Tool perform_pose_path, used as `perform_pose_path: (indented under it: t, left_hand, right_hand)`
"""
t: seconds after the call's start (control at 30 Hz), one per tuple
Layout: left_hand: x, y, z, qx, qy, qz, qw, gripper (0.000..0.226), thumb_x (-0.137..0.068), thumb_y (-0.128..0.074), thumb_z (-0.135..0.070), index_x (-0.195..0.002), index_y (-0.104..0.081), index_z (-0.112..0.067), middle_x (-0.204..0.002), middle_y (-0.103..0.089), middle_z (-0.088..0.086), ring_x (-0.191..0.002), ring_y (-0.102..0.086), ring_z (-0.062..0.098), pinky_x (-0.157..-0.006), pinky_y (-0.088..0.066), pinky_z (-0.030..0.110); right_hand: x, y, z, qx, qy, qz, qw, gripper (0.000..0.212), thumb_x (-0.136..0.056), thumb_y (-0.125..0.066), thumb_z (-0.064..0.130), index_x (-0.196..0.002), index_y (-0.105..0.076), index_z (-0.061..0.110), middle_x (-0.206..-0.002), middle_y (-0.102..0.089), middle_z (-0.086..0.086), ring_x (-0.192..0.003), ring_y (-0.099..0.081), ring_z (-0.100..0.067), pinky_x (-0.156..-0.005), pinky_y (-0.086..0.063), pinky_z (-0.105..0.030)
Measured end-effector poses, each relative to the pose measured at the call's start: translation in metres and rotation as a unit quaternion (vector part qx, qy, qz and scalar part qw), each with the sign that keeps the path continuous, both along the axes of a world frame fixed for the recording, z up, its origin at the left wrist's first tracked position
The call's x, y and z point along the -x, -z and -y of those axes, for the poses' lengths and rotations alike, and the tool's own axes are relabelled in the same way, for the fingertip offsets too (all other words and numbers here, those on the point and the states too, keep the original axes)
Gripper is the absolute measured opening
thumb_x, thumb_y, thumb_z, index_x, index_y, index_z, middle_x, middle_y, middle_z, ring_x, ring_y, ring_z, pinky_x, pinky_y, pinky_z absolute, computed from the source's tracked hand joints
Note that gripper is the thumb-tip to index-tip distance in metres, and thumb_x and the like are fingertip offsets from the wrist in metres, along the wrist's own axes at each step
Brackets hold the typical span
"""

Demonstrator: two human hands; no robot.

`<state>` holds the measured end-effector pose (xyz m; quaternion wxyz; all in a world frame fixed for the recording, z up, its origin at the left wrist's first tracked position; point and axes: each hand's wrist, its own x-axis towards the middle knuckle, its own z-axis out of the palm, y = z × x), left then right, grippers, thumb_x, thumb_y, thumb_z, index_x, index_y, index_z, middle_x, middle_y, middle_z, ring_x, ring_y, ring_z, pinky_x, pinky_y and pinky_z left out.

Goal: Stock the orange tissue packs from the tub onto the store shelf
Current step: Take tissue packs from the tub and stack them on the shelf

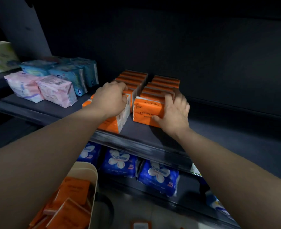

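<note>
Two rows of orange plastic-wrapped tissue packs [166, 81] stand side by side on the dark grey metal store shelf [146, 134] in the head view, with a narrow gap between the rows. The left hand [110, 98] lies over the front packs of the left row [115, 123], its fingers curled down over their top edge. The right hand [174, 111] grips the front pack of the right row [144, 108], with the thumb pressed on the printed front face and the fingers wrapped over the top and right side. Further left on the same shelf sit pink soft packs [54, 90], with teal-blue packs [73, 71] behind them. Dark blue packs [159, 176] with a white flower print lie on the shelf below. Low at the left, a cream plastic tub [93, 172] holds loose orange packs [75, 190], jumbled at different angles under the left forearm.
</note>
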<state>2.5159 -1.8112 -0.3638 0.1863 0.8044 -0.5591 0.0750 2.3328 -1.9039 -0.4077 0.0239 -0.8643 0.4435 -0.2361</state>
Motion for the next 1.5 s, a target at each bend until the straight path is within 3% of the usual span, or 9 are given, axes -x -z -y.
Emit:
perform_pose_path:
  t: [0.13,0.3,0.47,0.77,0.87,1.0,1.1,1.2,1.5]
  left_hand:
    - [0.006,-0.007,-0.009,-0.001,0.002,0.006,1.000,0.038,-0.088,-0.052,-0.025,-0.124,-0.055,-0.014,-0.123,-0.056,0.013,-0.113,-0.051,0.035,-0.091,-0.045,0.044]
    - [0.014,-0.012,-0.041,0.002,0.000,0.018,1.000,0.039,-0.087,-0.054,-0.027,-0.125,-0.057,-0.018,-0.124,-0.058,0.012,-0.112,-0.053,0.035,-0.092,-0.046,0.046]
    - [0.023,-0.011,-0.097,-0.009,-0.014,0.027,1.000,0.040,-0.088,-0.054,-0.027,-0.127,-0.056,-0.019,-0.124,-0.057,0.011,-0.114,-0.051,0.034,-0.095,-0.043,0.043]
    - [0.000,0.014,-0.234,-0.091,-0.084,0.012,0.992,0.043,-0.087,-0.050,-0.037,-0.126,-0.055,-0.020,-0.126,-0.056,0.006,-0.117,-0.049,0.029,-0.094,-0.040,0.038]
    - [-0.016,0.037,-0.284,-0.166,-0.123,-0.006,0.978,0.056,-0.080,-0.037,-0.048,-0.127,-0.053,-0.024,-0.127,-0.056,0.005,-0.117,-0.049,0.028,-0.094,-0.041,0.037]
    - [-0.035,0.074,-0.340,-0.258,-0.135,-0.063,0.955,0.047,-0.087,-0.057,-0.043,-0.131,-0.049,-0.029,-0.132,-0.054,-0.002,-0.119,-0.051,0.019,-0.097,-0.043,0.033]
    - [-0.037,0.102,-0.368,-0.377,-0.089,-0.152,0.909,0.057,-0.082,-0.066,-0.044,-0.133,-0.048,-0.026,-0.135,-0.050,-0.006,-0.121,-0.049,0.013,-0.093,-0.036,0.020]
    - [-0.040,0.131,-0.385,-0.461,-0.055,-0.190,0.865,0.064,-0.076,-0.071,-0.047,-0.132,-0.048,-0.026,-0.131,-0.052,-0.004,-0.115,-0.051,0.013,-0.092,-0.040,0.021]
    - [-0.047,0.172,-0.397,-0.506,-0.013,-0.196,0.840,0.055,-0.078,-0.068,-0.039,-0.129,-0.053,-0.024,-0.130,-0.052,-0.001,-0.113,-0.050,0.016,-0.093,-0.043,0.027]
  right_hand:
    - [0.006,-0.006,-0.006,0.001,-0.037,0.006,0.999,0.090,-0.071,-0.071,0.051,-0.143,-0.024,0.026,-0.154,-0.011,-0.008,-0.143,-0.005,-0.028,-0.117,-0.003,-0.042]
    - [0.009,-0.020,-0.025,0.033,-0.081,-0.011,0.996,0.072,-0.078,-0.065,0.048,-0.140,-0.036,0.025,-0.148,-0.033,-0.003,-0.140,-0.019,-0.027,-0.117,-0.006,-0.042]
    - [0.004,-0.024,-0.065,0.026,-0.143,0.007,0.989,0.063,-0.082,-0.063,0.041,-0.138,-0.042,0.024,-0.149,-0.037,-0.001,-0.143,-0.017,-0.024,-0.117,-0.002,-0.039]
    - [-0.037,-0.001,-0.147,-0.033,-0.246,0.015,0.969,0.057,-0.079,-0.068,0.035,-0.131,-0.053,0.018,-0.142,-0.047,-0.007,-0.139,-0.028,-0.028,-0.116,-0.020,-0.039]
    - [-0.054,0.015,-0.177,-0.054,-0.291,-0.001,0.955,0.051,-0.081,-0.067,0.034,-0.128,-0.057,0.016,-0.137,-0.052,-0.006,-0.139,-0.029,-0.028,-0.116,-0.021,-0.035]
    - [-0.078,0.043,-0.210,-0.101,-0.334,-0.030,0.937,0.049,-0.080,-0.065,0.039,-0.123,-0.061,0.015,-0.130,-0.058,-0.004,-0.136,-0.035,-0.028,-0.115,-0.021,-0.032]
    - [-0.094,0.066,-0.231,-0.138,-0.338,-0.040,0.930,0.046,-0.081,-0.068,0.032,-0.123,-0.060,0.016,-0.128,-0.060,-0.001,-0.139,-0.030,-0.024,-0.115,-0.020,-0.028]
    - [-0.104,0.085,-0.246,-0.164,-0.344,-0.054,0.923,0.043,-0.083,-0.067,0.030,-0.124,-0.060,0.016,-0.128,-0.060,0.000,-0.140,-0.028,-0.022,-0.115,-0.020,-0.029]
    - [-0.115,0.131,-0.268,-0.240,-0.331,-0.086,0.909,0.043,-0.086,-0.064,0.034,-0.127,-0.057,0.023,-0.132,-0.057,0.003,-0.140,-0.024,-0.021,-0.111,-0.019,-0.028]
